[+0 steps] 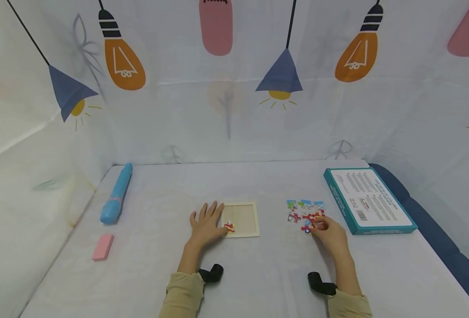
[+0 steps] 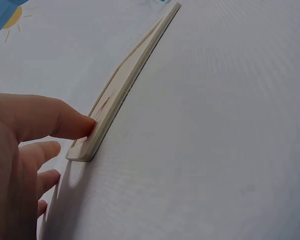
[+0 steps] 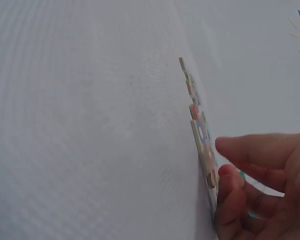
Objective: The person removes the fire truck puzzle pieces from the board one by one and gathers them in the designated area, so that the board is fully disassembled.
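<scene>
A shallow wooden puzzle tray (image 1: 256, 221) lies in the middle of the table. In its lower left corner sits one colourful puzzle piece (image 1: 230, 226). My left hand (image 1: 207, 226) rests at the tray's left side with fingers spread; its thumb presses on the corner by that piece, as the left wrist view shows. Several loose puzzle pieces (image 1: 293, 217) with red, blue and green pictures lie to the right. Over their near right edge my right hand (image 1: 333, 238) has its fingers bent, fingertips right at the pieces (image 3: 202, 145), with a gap between thumb and forefinger.
A teal and white box (image 1: 371, 201) lies at the right, beyond the loose pieces. On the left are a blue microphone-shaped object (image 1: 116, 194) and a pink block (image 1: 103, 247). A patterned white curtain (image 1: 226, 106) hangs behind the white table (image 1: 258, 282).
</scene>
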`<state>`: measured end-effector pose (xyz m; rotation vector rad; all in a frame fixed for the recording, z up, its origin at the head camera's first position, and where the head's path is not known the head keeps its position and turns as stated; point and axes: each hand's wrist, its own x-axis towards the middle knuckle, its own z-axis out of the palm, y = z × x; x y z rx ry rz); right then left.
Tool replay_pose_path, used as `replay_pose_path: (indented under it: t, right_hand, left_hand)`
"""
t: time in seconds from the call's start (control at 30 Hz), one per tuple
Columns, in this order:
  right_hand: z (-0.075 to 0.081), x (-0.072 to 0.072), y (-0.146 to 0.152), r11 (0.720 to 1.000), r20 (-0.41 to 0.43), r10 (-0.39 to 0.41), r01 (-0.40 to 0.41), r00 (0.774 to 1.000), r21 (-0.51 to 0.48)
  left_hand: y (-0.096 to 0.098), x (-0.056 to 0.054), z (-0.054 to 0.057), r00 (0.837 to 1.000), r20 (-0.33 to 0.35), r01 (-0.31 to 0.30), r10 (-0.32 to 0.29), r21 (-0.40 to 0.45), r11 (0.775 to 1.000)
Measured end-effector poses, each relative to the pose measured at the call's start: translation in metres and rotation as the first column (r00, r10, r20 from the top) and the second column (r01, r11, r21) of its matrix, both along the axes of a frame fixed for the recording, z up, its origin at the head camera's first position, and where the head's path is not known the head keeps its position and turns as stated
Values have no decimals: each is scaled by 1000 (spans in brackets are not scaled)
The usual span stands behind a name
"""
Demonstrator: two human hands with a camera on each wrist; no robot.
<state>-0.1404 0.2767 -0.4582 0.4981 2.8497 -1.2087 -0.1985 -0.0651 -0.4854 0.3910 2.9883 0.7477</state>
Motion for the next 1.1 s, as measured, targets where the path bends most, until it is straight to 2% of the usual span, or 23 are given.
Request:
replay_pose_path:
  t: [0.13, 0.2, 0.4, 0.63, 0.77, 0.87, 1.0, 1.1]
  right_hand:
    - [-2, -5, -7, 998, -66, 16, -20, 998, -58]
    - [-2, -9, -14, 991, -101, 16, -29, 995, -128]
    - [1, -20, -41, 935, -142, 6, -56, 990, -350]
    - [0, -33, -78, 896, -176, 50, -122, 983, -427]
    - [-3, -37, -103, 885, -230, 107, -198, 967, -422]
    - [-5, -38, -122, 884, -264, 193, -284, 945, -371]
    - [-6, -39, -145, 873, -294, 353, -426, 888, -238]
    - [-6, -39, -159, 847, -280, 467, -515, 839, -130]
  left_hand:
    - [-1, 0, -1, 1000, 4, -3, 3, 3, 1000]
    - [-1, 0, -1, 1000, 6, -3, 3, 3, 1000]
    - [-2, 0, 0, 1000, 25, 6, -7, 30, 1000]
    - [-6, 0, 1, 998, 50, 38, -39, 24, 999]
    - [-8, 0, 0, 996, 53, 66, -66, -1, 998]
    - [-8, 0, 0, 995, 51, 83, -83, -8, 996]
    - [-9, 0, 0, 995, 45, 91, -91, -4, 996]
    - [-9, -1, 0, 995, 44, 93, -93, 0, 996]
